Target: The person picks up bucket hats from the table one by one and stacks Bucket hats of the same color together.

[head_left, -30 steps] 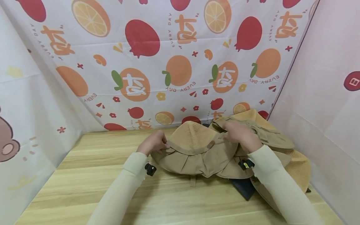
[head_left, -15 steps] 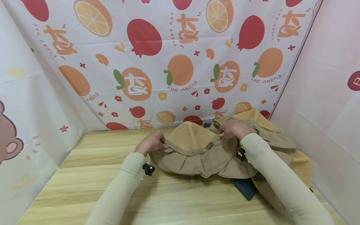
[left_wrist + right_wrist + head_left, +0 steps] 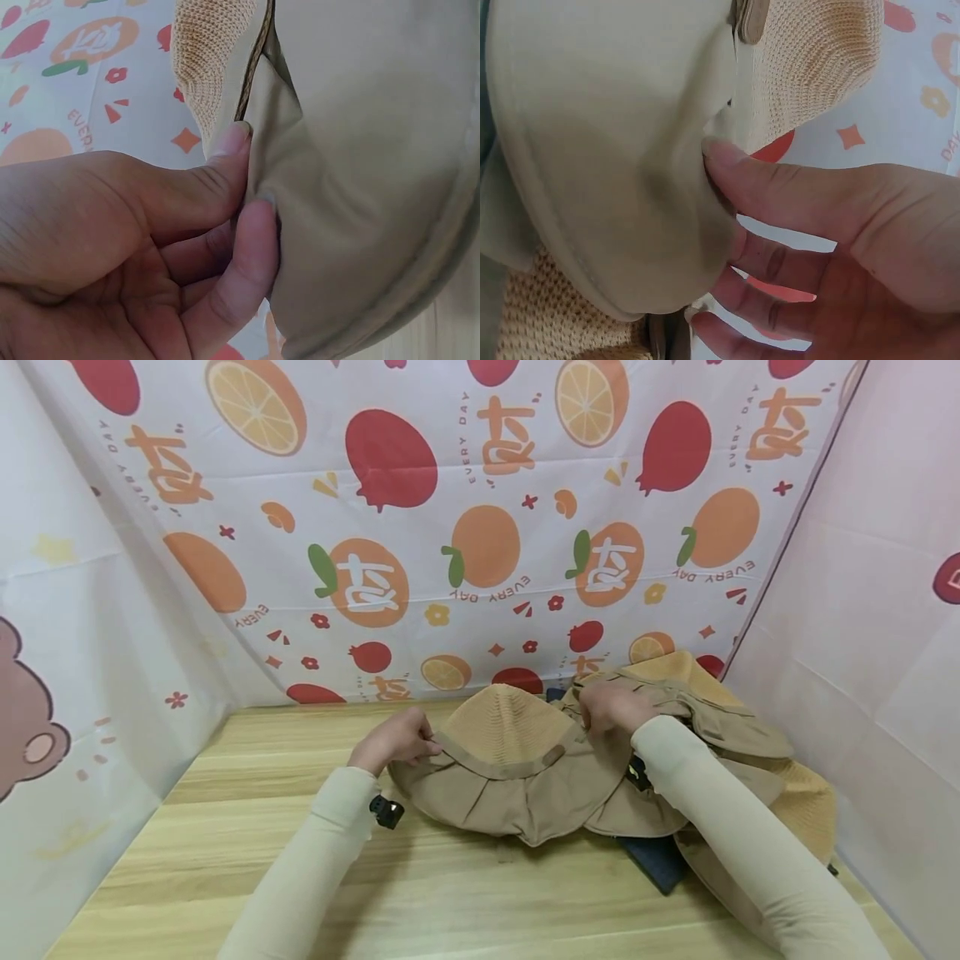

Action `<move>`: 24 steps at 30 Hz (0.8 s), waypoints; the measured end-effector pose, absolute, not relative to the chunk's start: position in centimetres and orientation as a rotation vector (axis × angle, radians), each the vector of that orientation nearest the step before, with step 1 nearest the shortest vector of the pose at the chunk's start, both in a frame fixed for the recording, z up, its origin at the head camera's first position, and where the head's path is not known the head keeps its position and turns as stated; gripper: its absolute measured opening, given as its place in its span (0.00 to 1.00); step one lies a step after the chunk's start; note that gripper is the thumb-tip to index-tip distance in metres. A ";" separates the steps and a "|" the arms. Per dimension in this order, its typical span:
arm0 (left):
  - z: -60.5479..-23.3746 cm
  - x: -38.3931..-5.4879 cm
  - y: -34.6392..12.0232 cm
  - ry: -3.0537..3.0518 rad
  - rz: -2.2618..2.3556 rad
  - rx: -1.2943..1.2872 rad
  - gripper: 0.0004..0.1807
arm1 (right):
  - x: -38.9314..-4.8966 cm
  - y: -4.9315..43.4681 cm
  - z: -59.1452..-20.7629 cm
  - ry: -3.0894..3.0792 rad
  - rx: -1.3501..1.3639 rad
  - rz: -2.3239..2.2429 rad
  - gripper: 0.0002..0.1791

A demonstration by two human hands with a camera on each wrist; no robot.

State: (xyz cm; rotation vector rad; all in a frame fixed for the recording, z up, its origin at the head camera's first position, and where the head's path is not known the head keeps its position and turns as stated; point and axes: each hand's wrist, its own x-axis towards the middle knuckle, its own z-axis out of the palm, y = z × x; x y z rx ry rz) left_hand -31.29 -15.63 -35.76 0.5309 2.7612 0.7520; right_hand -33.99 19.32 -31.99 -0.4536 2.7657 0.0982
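A sun hat with a wide khaki brim and a tan knitted crown stands at the middle back of the table, crown upward. At its left side, my left hand pinches the brim fabric where it meets the crown; the left wrist view shows thumb and fingers on the fold. On the opposite side, my right hand holds the brim between thumb and fingers. A small brown tab sits on the hat band. The underside of the hat is hidden.
More khaki hats with knitted crowns lie heaped at the right, partly under my right forearm. A dark blue flat item sticks out beneath them. Printed cloth hangs behind the wooden table, with pale cloth at both sides.
The held hat has shifted slightly left, with both hands on it. My right hand has moved a little left and down. A strap below the front brim has dropped mostly out of sight.
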 end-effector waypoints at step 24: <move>-31.8 -30.1 -24.6 2.843 0.695 0.339 0.08 | -34.2 14.7 -30.8 2.681 -0.816 -0.193 0.14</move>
